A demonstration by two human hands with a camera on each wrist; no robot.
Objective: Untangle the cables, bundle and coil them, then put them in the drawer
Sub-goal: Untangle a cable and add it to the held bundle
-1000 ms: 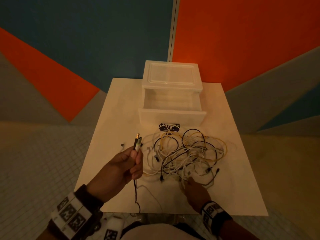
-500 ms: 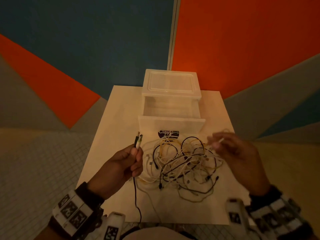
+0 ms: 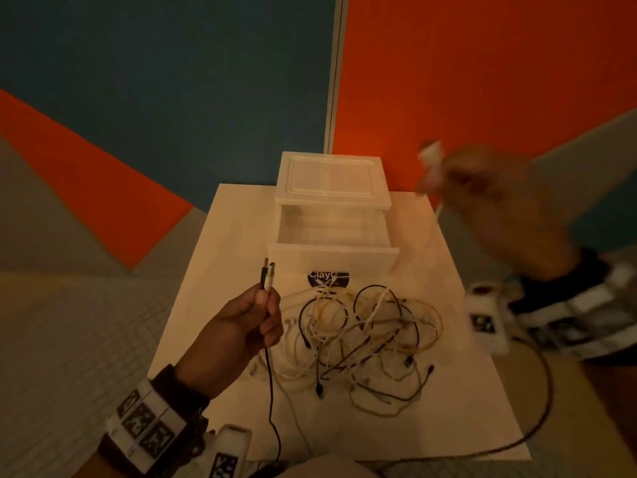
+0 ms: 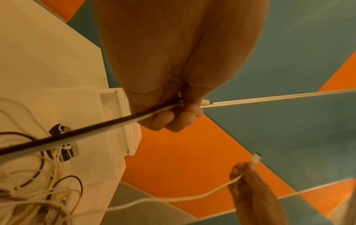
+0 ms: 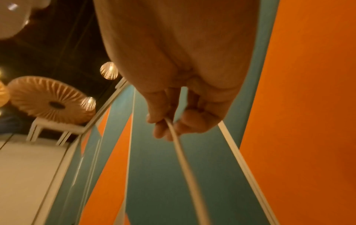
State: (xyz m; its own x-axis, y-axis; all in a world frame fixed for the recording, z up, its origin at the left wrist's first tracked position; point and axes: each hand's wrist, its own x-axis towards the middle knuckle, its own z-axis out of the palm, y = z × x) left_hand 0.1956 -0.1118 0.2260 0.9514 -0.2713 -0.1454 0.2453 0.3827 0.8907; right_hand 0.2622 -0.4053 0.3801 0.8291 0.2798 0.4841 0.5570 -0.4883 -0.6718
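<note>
A tangle of black, white and yellow cables (image 3: 365, 336) lies on the white table (image 3: 213, 305) in front of the open white drawer (image 3: 332, 232). My left hand (image 3: 265, 305) is raised left of the pile and pinches a black cable and a white cable (image 3: 268, 276) together by their plug ends; both trail down toward me. My right hand (image 3: 444, 177), blurred, is lifted high at the right and pinches the plug end of a white cable (image 4: 255, 159), whose cord (image 5: 183, 159) sags back to the pile.
The drawer unit (image 3: 331, 177) stands at the table's far edge against an orange and blue wall. A dark label (image 3: 327, 276) marks the drawer front. A dark cord (image 3: 537, 408) loops off the table's right side. Tiled floor surrounds the table.
My right hand left the near side of the pile, took a white cable end and rose up and to the right with it. The left hand stayed in place with its two cables.
</note>
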